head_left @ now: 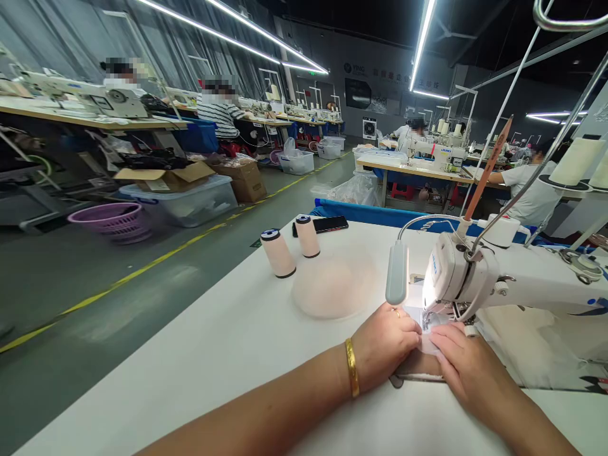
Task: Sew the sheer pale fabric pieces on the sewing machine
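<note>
A white sewing machine (pixel 444 272) stands on the white table, its lamp lighting the needle area. Just left of its presser foot, my left hand (pixel 387 342) is closed with its fingertips on a thin, pale fabric piece (pixel 429 346). My right hand (pixel 468 364) grips the same fabric from the right, fingers pressed together near the presser foot. Part of the fabric is hidden under my fingers. Left of the machine lies a sheer beige rounded fabric piece (pixel 327 288). More sheer cream fabric (pixel 527 335) lies under the machine arm.
Two thread cones, one in front (pixel 278 254) and one behind (pixel 308 237), stand near the table's left edge beside a dark phone (pixel 327 225). A grey lamp head (pixel 396 273) hangs left of the needle. Beyond the aisle are a purple basket (pixel 109 218), boxes and co-workers at machines.
</note>
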Tool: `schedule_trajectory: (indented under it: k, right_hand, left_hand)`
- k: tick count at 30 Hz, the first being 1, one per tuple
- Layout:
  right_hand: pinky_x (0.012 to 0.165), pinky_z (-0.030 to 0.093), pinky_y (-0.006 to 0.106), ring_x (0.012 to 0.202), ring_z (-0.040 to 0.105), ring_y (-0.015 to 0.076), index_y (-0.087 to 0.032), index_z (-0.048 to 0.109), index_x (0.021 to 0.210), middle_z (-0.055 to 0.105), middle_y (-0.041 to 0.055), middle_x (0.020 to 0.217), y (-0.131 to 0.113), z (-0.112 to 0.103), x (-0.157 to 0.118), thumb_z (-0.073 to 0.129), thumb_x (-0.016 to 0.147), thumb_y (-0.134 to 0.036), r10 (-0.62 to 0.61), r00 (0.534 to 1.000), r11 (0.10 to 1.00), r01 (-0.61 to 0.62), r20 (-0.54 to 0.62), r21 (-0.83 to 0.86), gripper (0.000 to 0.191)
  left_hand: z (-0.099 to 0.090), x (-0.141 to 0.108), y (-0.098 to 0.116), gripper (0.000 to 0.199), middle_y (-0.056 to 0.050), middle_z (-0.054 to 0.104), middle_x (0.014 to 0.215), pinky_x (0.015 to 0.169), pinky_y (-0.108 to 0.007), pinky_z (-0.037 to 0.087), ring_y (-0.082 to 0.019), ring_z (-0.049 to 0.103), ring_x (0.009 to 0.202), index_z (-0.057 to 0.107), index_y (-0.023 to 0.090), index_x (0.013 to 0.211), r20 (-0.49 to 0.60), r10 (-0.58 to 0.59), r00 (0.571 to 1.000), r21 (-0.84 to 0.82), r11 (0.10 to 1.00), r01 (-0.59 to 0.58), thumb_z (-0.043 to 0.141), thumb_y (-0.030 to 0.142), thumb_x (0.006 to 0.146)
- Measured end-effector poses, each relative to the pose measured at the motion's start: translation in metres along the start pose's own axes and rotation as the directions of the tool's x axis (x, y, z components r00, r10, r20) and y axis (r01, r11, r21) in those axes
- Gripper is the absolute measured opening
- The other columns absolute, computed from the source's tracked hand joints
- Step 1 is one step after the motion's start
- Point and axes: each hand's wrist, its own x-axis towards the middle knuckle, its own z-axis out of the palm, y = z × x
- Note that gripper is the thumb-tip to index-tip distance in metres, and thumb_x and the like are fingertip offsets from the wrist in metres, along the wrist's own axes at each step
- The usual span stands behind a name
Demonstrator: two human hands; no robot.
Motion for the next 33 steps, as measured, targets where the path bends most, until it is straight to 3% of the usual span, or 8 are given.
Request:
schedule_trajectory:
  k: [9,14,17,20,22,26,30,33]
  right_hand:
    - [0.088,0.058,0.046,0.112,0.066,0.0315,-0.025,0.066,0.124,0.071,0.0101,0.124,0.004,0.005,0.001,0.044,0.098,-0.009,0.037,0.999,0.999,-0.037,-0.006,-0.005,0.037]
    - [0.091,0.059,0.049,0.118,0.065,0.0323,-0.024,0.066,0.125,0.07,0.0103,0.132,0.007,0.006,0.0,0.043,0.1,-0.012,0.06,0.998,0.998,-0.06,0.016,-0.009,0.036]
    - [0.094,0.059,0.05,0.12,0.065,0.0324,-0.023,0.064,0.129,0.07,0.0104,0.135,0.008,0.005,-0.002,0.043,0.102,-0.014,0.057,0.998,0.998,-0.057,0.002,-0.007,0.036]
    - [0.098,0.057,0.05,0.122,0.065,0.0317,-0.024,0.062,0.132,0.071,0.0102,0.133,0.006,0.002,-0.004,0.043,0.102,-0.014,0.011,0.999,1.0,-0.01,-0.039,0.008,0.036]
    - [0.099,0.057,0.047,0.122,0.066,0.0296,-0.024,0.06,0.134,0.072,0.0096,0.132,0.003,-0.001,-0.004,0.043,0.103,-0.013,-0.043,0.996,0.998,0.047,-0.084,0.039,0.037]
    - [0.1,0.056,0.042,0.124,0.064,0.0269,-0.021,0.052,0.141,0.07,0.0115,0.133,-0.008,-0.007,-0.003,0.043,0.102,-0.013,-0.156,0.977,0.983,0.169,-0.145,0.078,0.041]
    - [0.08,0.057,0.039,0.094,0.065,0.0256,-0.022,0.062,0.108,0.071,0.0073,0.099,-0.012,-0.01,-0.002,0.044,0.095,-0.007,-0.111,0.994,0.99,0.112,-0.008,0.087,0.028]
    - [0.081,0.053,0.039,0.086,0.06,0.024,-0.022,0.06,0.092,0.066,0.0043,0.089,-0.009,-0.01,-0.004,0.048,0.087,-0.002,-0.091,0.995,0.994,0.089,0.032,0.065,0.024]
  left_hand:
    - [0.004,0.004,-0.007,0.024,0.0,0.078,0.092,0.087,-0.035,0.043,-0.018,0.066,0.082,0.07,0.019,0.079,-0.019,-0.029,0.999,0.06,0.998,0.03,0.057,0.01,0.096]
    - [-0.001,0.007,-0.006,0.021,-0.003,0.076,0.1,0.089,-0.035,0.045,-0.019,0.067,0.091,0.067,0.019,0.086,0.015,-0.075,0.997,0.039,0.996,0.074,0.053,0.01,0.098]
    - [-0.01,0.01,-0.002,0.004,-0.006,0.072,0.108,0.088,-0.036,0.047,-0.022,0.066,0.097,0.064,0.018,0.097,0.093,-0.18,0.979,0.05,0.983,0.176,0.061,0.018,0.096]
    - [-0.02,0.014,0.006,0.022,-0.008,0.07,0.103,0.081,-0.04,0.049,-0.027,0.063,0.092,0.065,0.017,0.102,0.164,-0.287,0.944,0.13,0.955,0.267,0.072,0.034,0.089]
    - [-0.026,0.016,0.015,0.025,-0.009,0.067,0.095,0.078,-0.041,0.048,-0.028,0.062,0.088,0.066,0.017,0.089,0.204,-0.328,0.922,0.178,0.939,0.295,0.074,0.04,0.087]
    - [-0.035,0.014,0.032,0.036,-0.007,0.066,0.095,0.086,-0.045,0.047,-0.028,0.061,0.092,0.063,0.018,0.071,0.23,-0.289,0.929,0.081,0.957,0.278,0.079,0.049,0.081]
    - [-0.038,0.006,0.034,0.03,-0.003,0.067,0.088,0.085,-0.042,0.046,-0.022,0.058,0.082,0.064,0.019,0.081,0.264,-0.235,0.935,-0.032,0.967,0.252,0.079,0.045,0.084]
    - [-0.034,0.0,0.028,0.016,-0.002,0.065,0.082,0.078,-0.039,0.045,-0.019,0.055,0.073,0.066,0.019,0.083,0.252,-0.247,0.936,-0.029,0.965,0.262,0.067,0.032,0.093]
